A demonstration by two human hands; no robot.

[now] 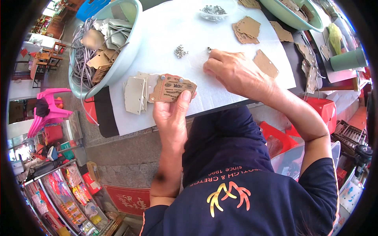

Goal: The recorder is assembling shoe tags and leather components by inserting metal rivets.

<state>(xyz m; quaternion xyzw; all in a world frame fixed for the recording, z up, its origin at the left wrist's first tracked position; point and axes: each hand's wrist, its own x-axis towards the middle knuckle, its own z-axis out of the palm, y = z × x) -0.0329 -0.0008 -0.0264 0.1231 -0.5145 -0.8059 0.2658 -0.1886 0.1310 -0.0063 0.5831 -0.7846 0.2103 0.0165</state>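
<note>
My left hand [173,112] pinches a brown printed cardboard tag [167,87] by its lower edge, thumb on top. Two round metal studs show along the tag's upper edge. Just left of it, touching or nearly so, lies a stack of pale grey tags [134,94]. My right hand [232,72] rests on the white sheet [169,39] with its fingers curled together; their tips are hidden, so what they hold cannot be seen. Beside its knuckles lies a small metal piece [209,50]. A small pile of metal studs [181,51] sits to the left of that hand.
A pale green basin [136,35] at the left holds grey cords and tags. At the back stands a clear bowl [213,15] of metal pieces. Brown tags [247,29] lie at the right, near another basin [307,25] and a green cup [348,60].
</note>
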